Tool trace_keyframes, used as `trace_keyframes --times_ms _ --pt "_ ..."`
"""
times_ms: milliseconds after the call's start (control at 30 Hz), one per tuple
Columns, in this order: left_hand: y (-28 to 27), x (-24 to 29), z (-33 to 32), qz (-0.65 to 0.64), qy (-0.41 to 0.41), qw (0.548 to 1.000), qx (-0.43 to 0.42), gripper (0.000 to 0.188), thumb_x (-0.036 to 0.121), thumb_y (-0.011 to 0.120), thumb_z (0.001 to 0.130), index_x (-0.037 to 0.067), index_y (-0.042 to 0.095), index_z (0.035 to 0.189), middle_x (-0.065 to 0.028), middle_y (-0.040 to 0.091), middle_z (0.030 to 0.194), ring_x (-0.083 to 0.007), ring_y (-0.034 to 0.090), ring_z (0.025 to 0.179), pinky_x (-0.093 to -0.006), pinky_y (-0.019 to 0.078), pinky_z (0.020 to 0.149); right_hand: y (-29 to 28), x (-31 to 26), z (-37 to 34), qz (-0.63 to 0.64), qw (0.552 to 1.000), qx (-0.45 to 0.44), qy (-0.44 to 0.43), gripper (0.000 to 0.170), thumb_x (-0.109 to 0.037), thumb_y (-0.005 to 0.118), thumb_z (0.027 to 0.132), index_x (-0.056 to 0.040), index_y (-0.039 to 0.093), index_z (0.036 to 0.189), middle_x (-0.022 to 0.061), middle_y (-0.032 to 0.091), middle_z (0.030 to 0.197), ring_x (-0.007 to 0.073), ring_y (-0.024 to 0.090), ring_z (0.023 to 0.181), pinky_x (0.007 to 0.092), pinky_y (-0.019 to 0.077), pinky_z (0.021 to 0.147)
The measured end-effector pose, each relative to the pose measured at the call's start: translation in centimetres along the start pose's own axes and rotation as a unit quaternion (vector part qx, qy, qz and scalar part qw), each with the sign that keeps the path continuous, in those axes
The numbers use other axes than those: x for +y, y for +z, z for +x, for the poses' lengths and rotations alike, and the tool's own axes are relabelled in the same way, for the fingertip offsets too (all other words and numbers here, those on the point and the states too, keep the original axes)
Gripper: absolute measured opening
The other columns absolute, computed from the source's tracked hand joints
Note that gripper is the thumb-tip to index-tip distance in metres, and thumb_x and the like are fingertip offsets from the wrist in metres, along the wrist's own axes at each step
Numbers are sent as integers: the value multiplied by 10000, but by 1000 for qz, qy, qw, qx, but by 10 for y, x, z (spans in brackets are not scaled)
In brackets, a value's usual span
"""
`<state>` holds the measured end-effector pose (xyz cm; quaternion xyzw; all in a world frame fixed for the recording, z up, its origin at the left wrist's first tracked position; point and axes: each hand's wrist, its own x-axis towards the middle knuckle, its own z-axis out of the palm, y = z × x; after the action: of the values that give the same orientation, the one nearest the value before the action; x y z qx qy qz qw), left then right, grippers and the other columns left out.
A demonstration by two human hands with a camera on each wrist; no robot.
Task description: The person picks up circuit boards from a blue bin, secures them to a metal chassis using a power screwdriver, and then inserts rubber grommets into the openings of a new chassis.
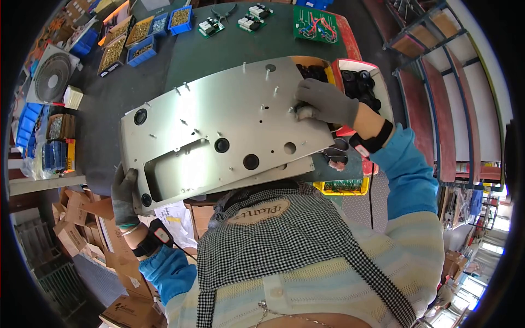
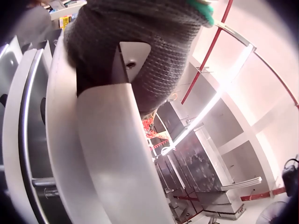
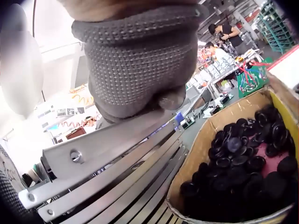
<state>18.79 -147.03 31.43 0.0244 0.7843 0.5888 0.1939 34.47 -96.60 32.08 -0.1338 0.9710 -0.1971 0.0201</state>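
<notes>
A large silver metal panel (image 1: 240,120) lies tilted in front of me, with upright studs, a long rectangular cutout and several round holes. Black rubber grommets (image 1: 221,145) sit in some of its holes; another hole (image 1: 290,147) is bare. At the panel's left end my gloved left hand (image 1: 126,188) grips the edge; the left wrist view shows the glove (image 2: 135,51) wrapped round the folded metal flange (image 2: 112,140). My gloved right hand (image 1: 328,101) is bent over the panel's right side, fingertips close to its surface. I cannot tell what its fingers hold.
Beside my right hand stand a cardboard box of black grommets (image 3: 229,172) and a bin of black round parts (image 1: 361,85). More metal panels (image 3: 131,186) lie under the top one. Circuit boards (image 1: 317,26), pliers (image 1: 223,13) and bins of small hardware (image 1: 141,50) occupy the table's far side.
</notes>
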Motion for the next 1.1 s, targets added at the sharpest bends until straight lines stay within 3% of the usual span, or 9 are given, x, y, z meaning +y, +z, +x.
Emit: trace_keyframes --times_ms 67,133,267,600,633,733,867,900,1100 --pt "-4 -3 1 -8 -18 1000 -7 459 202 573 901 -44 503 1281 -95 597 1126 -163 552 996 -284 438 904 -1 8 8 6 1000 4 -24 349 -332 704 755 -59 597 943 114 570 986 308 571 944 394 476 801" --pt "-7 -4 2 -6 -12 1000 -5 462 206 579 900 -47 506 1280 -93 599 1124 -161 553 996 -282 439 904 -23 20 20 205 958 -142 145 375 -333 743 726 -37 620 922 123 593 941 281 598 855 380 477 754" --pt "-5 -3 1 0 -5 1000 -5 471 190 579 897 -48 503 1296 -91 594 1150 -155 551 1007 -273 437 901 -37 13 46 85 965 -230 91 342 -295 753 733 -11 650 893 117 623 817 228 611 784 360 470 717" --pt "-9 -7 10 5 -25 1000 -5 396 143 543 908 -39 515 1259 -70 586 1107 -147 539 984 -271 431 889 -34 22 54 150 943 -231 184 286 -244 749 712 -7 658 846 96 637 760 207 612 683 319 477 606" --pt "-10 -8 9 3 -28 1000 -8 390 139 541 906 -38 517 1254 -68 583 1108 -147 537 985 -271 429 890 -42 17 50 143 940 -242 195 306 -237 740 752 -19 647 945 70 643 787 157 610 650 305 482 557" --pt "-5 -4 5 12 -4 1000 -13 371 134 532 907 -34 524 1238 -65 580 1100 -143 530 986 -272 427 893 -28 35 16 285 942 -37 175 278 -230 720 766 -21 643 931 58 631 769 131 592 635 287 474 551" --pt "-5 -3 5 4 2 1000 -25 370 155 535 913 -25 527 1236 -66 587 1079 -148 544 971 -277 434 880 -26 25 -3 323 918 40 228 236 -203 704 765 -26 612 893 29 588 759 122 568 657 267 471 622" --pt "-5 -2 4 7 4 1000 -22 368 158 537 912 -25 531 1231 -64 588 1076 -148 546 966 -277 435 877 -25 18 1 244 944 39 217 291 -246 719 760 -11 593 876 44 591 759 135 580 643 272 472 600" --pt "-3 1 2 19 10 1000 -22 360 160 543 906 -27 544 1213 -60 588 1066 -144 546 952 -277 439 866 -39 -10 48 95 940 -191 266 379 -332 775 729 4 656 860 73 602 693 184 605 585 319 478 520"
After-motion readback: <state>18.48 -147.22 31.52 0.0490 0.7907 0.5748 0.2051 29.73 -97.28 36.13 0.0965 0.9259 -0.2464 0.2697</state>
